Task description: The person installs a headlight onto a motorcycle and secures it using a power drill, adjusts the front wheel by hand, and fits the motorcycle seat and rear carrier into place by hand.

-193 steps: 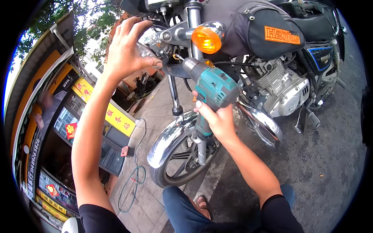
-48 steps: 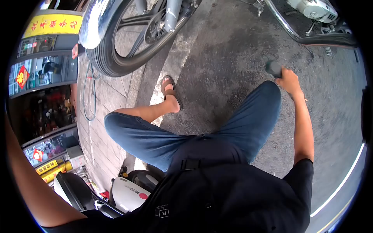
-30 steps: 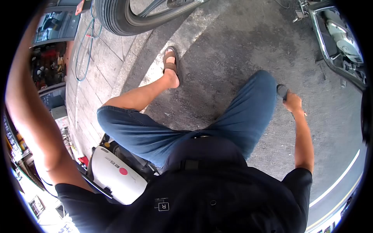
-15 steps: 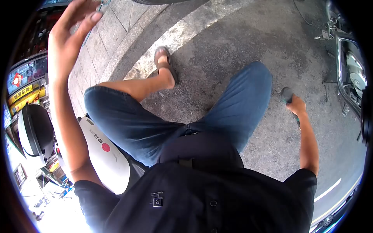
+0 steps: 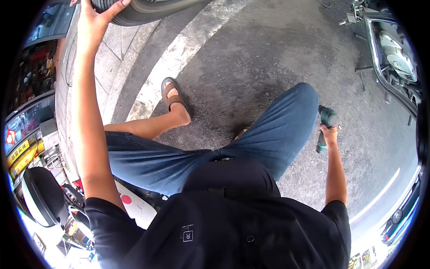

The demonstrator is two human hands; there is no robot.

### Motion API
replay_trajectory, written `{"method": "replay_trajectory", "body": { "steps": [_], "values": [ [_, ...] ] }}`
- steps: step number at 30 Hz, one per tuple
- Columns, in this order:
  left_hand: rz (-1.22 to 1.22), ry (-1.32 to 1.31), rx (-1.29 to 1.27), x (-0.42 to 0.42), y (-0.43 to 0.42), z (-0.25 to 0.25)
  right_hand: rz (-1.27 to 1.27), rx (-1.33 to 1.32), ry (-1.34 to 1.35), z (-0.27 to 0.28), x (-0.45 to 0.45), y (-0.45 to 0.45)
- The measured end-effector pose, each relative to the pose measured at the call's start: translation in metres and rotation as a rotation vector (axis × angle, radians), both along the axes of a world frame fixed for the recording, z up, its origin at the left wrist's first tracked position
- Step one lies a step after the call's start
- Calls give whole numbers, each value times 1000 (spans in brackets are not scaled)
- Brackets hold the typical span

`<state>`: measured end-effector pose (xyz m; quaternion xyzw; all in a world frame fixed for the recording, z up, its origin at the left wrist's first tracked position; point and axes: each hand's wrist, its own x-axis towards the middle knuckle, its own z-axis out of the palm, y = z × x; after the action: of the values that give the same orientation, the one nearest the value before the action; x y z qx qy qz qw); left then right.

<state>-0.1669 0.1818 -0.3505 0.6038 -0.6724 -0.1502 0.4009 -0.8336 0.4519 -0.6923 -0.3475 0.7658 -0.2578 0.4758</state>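
Note:
At the top left my left hand (image 5: pixel 93 23) grips the edge of a black tire (image 5: pixel 148 12), thumb laid over its sidewall. The other fingers are partly out of sight behind the tread and the frame edge. Out to the right, beside my knee, my right hand (image 5: pixel 330 134) is wrapped round the handle of a green and black cordless power tool (image 5: pixel 329 117). Its head points away from me, with the base (image 5: pixel 321 148) showing below the hand. Whether it is a drill or an impact wrench I cannot tell.
A parked motorcycle (image 5: pixel 396 56) stands at the right. A white scooter body (image 5: pixel 139 208) and a black-and-white top box (image 5: pixel 42 197) are at the lower left. Shopfronts line the left, beyond the paved kerb (image 5: pixel 112 45). A car (image 5: pixel 398 217) shows at the lower right.
My left hand has gone from raised in the air to holding the tire, which now shows more at the top. My right hand has turned the power tool and brought it nearer my knee.

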Motion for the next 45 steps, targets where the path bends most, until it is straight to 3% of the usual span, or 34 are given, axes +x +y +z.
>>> {"method": "replay_trajectory", "body": {
  "steps": [3,5,7,9,11,13,20,24,25,27,29,32,33,37,38,40,42,43,45],
  "values": [
    [-19,0,-8,5,-1,-4,-176,30,52,18,40,13],
    [94,-278,-37,22,-9,-10,-147,82,286,51,77,21],
    [45,-277,10,33,-17,-11,-151,38,185,48,88,52],
    [60,-240,-12,29,-13,-15,109,50,512,43,95,83],
    [72,-245,-21,28,-9,-14,65,103,392,49,115,93],
    [74,-242,-28,27,-9,-11,198,153,582,31,115,103],
    [35,-203,18,21,-12,2,265,152,570,34,124,95],
    [63,-342,41,27,-16,10,354,328,653,38,125,68],
    [-72,-19,-15,-15,1,10,392,331,645,36,122,64],
    [-99,-29,-38,-11,-6,8,387,333,605,13,94,70],
    [-67,-95,-41,-15,-8,13,367,322,568,0,85,68],
    [-96,-119,-40,-10,-14,8,352,255,480,22,86,60],
    [36,-493,-58,23,-19,17,344,279,485,16,83,64],
    [-177,-102,34,23,-21,12,241,171,392,18,85,68],
    [-150,-194,37,31,-24,15,122,206,270,1,71,81],
    [-182,-258,24,36,-28,19,-378,218,-198,-49,42,118],
    [-204,-268,45,31,-28,23,-781,192,-525,-61,42,121],
    [-168,-308,92,33,-26,28,-222,356,46,-42,54,102],
    [-195,-291,216,43,-27,37,342,753,703,63,134,4]
  ]
}}
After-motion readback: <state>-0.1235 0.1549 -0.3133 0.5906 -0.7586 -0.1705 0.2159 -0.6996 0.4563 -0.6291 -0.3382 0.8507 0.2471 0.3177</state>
